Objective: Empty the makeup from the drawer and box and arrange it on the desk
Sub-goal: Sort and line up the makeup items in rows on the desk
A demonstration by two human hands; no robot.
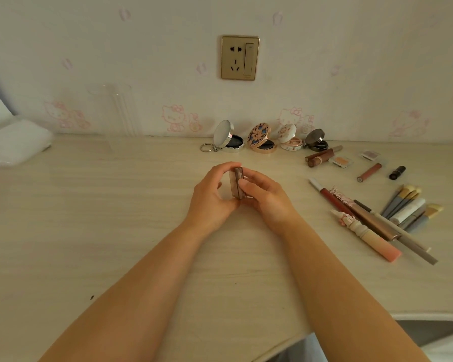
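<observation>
Both hands meet over the middle of the pale wooden desk [115, 231]. Between them stands a small brown translucent makeup case [237, 182], upright on its edge. My left hand [212, 194] wraps its left side and my right hand [264, 197] grips its right side, thumb on the front. Against the wall stand several open compacts: a silver one with a key ring [226, 139], a rose-gold patterned one [262, 139], a white floral one [289, 139] and a dark one [315, 141].
Right of my hands lie lipstick tubes [319, 156], two small eyeshadow pans [341, 161], a lip gloss [369, 172], a black lipstick [397, 172], several pencils and pens [364, 218] and brushes [406, 202]. A clear plastic container [115, 113] stands at the back left beside a white bag [13, 142].
</observation>
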